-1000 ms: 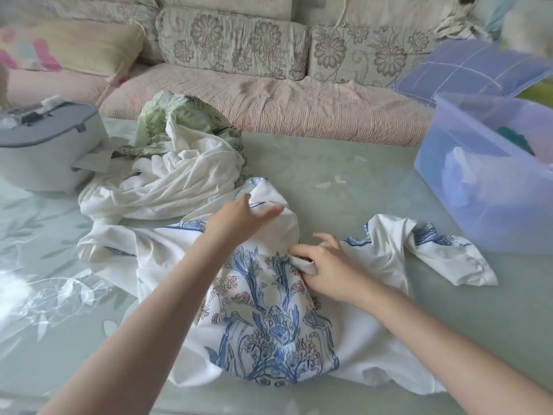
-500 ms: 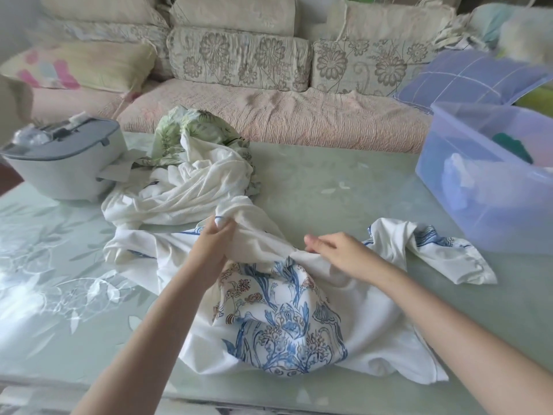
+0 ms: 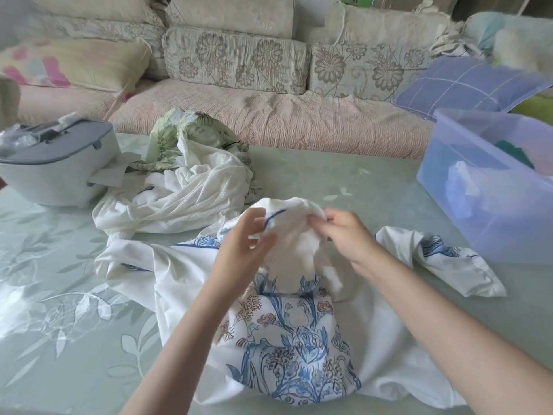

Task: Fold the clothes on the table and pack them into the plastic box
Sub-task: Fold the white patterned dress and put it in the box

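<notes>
A white garment with a blue floral print lies spread on the table in front of me. Both hands hold its upper edge raised above the table. My left hand holds the cloth by its blue-trimmed edge, fingers partly spread. My right hand pinches the bunched white fabric at the top. Behind it lies a crumpled white ribbed garment, with a green leaf-print garment heaped on top. The translucent blue plastic box stands at the right and holds some folded items.
A grey appliance sits at the table's left. The glass tabletop has a pale leaf pattern. A sofa with floral cushions runs along the far side. A purple checked cloth lies behind the box.
Both hands have lifted the printed garment's top edge off the table and brought it together between them. The camera has tilted up slightly.
</notes>
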A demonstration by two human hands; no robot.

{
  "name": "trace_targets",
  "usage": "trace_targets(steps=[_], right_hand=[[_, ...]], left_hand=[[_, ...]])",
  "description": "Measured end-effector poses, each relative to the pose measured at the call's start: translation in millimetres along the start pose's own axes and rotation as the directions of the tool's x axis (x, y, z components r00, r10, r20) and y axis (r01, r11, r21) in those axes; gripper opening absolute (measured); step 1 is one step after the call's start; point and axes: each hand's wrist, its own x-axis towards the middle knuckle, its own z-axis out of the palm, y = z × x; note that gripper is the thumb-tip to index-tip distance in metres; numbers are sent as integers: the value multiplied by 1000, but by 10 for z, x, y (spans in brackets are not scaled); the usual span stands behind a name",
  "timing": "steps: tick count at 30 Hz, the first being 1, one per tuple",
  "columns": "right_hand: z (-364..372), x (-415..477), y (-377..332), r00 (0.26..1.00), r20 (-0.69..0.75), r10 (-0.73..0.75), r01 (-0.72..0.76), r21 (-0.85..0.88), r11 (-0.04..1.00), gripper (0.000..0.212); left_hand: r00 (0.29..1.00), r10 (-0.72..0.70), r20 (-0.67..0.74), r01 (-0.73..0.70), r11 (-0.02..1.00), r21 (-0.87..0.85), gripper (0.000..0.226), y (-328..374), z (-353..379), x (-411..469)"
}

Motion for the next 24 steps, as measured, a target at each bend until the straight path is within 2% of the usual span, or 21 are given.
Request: trace_targets(steps=[3,5,6,8,10,12,14,15,17,20,22,24], right_hand=[[-212,133,36,981,-192,37,-31,34,999,17],[-353,252,65,958,-275,78,-41,138,990,19],[-426,316,65,938,-333,99,-35,194,980,20],[-590,441,75,881,-465,87,9,200,980,23],[-739,535,144,851,-525,14,-14,3,1000,22],[-817,576,258,903,-427,35,-154,-249,956,26],[-783,512,322,952,-265,156,-275,-509,816,34],[-745,464,325,961,-223,166,-271,-618,738,35],[-631,308,261,978,-192,79,-192,-690,698,44],[-369,-44,90,999,-50,-3,-32,-671,740,49],[-188,-321,-31,990,141,29,76,-679,730,67],[-47,-565,-131,930,364,60,257,-757,601,88]], left_hand=[[995,74,-63,-59,975,212,28,-67,-116,60],[989,86,-117,-27,901,433,29,-143,-195,84],[993,52,-109,12,856,516,36,-174,-233,96],[989,-133,-60,141,753,643,52,-237,-295,114],[952,-305,22,179,613,769,66,-315,-334,114],[916,-390,97,145,547,825,72,-375,-345,113],[905,-407,123,126,532,837,71,-414,-337,127],[910,-399,115,120,518,847,66,-424,-333,135],[923,-374,92,114,492,863,47,-444,-336,164],[939,-335,81,126,553,824,15,-456,-338,182],[949,-312,52,164,625,763,29,-448,-336,186],[969,-244,-30,198,705,681,30,-424,-339,200]])
